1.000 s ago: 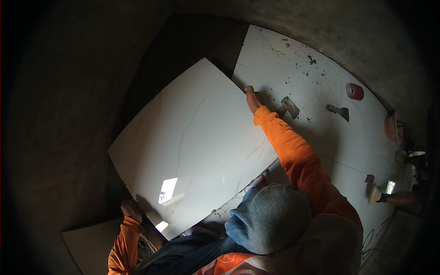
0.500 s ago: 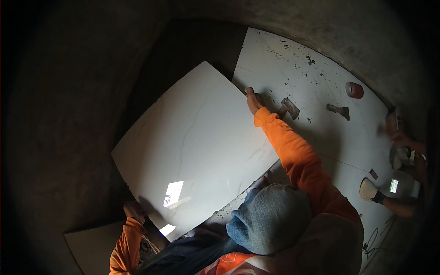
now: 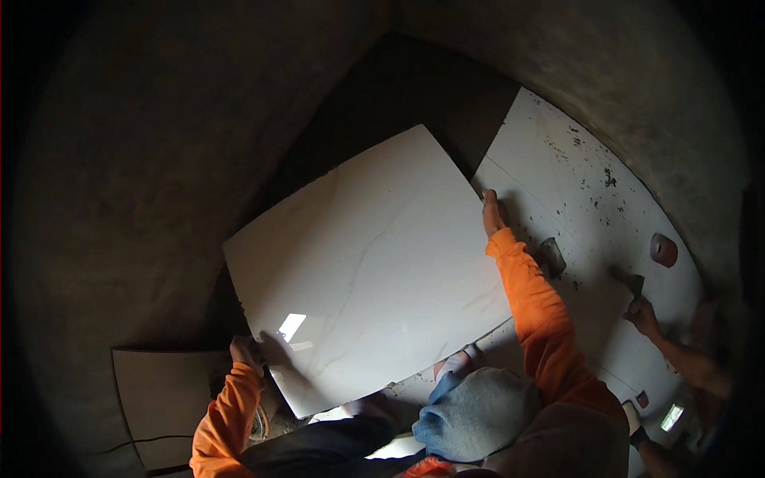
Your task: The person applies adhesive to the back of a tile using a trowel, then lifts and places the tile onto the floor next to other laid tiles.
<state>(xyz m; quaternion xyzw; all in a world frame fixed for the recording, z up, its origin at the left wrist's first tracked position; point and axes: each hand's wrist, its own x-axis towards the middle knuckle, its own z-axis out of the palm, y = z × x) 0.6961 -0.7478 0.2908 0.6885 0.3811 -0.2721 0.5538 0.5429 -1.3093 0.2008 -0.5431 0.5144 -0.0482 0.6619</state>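
Note:
A large white, marble-veined tile (image 3: 366, 271) lies tilted across the view in front of me, its glossy face catching bright reflections. My left hand (image 3: 247, 352) is closed on its lower left edge. My right hand (image 3: 492, 212) grips the right edge, thumb up, with the fingers partly hidden. Beside my right forearm is a grey, mallet-like block tool (image 3: 551, 256) on the laid white tiles (image 3: 558, 175). Farther right, a co-worker's hand (image 3: 641, 315) is at a scraper (image 3: 629, 279).
Dark floor (image 3: 422, 88) borders the laid tiles, with rough walls (image 3: 143, 199) around. A reddish round object (image 3: 664, 250) and crumbs lie on the tiles. Another pale tile (image 3: 167, 390) is at lower left, crossed by a thin cable. My bent knee (image 3: 478, 410) is below the large tile.
The view has shifted, so the scene sits farther right and lower. My hands keep their hold on the large tile. The co-worker's hand has come to the scraper.

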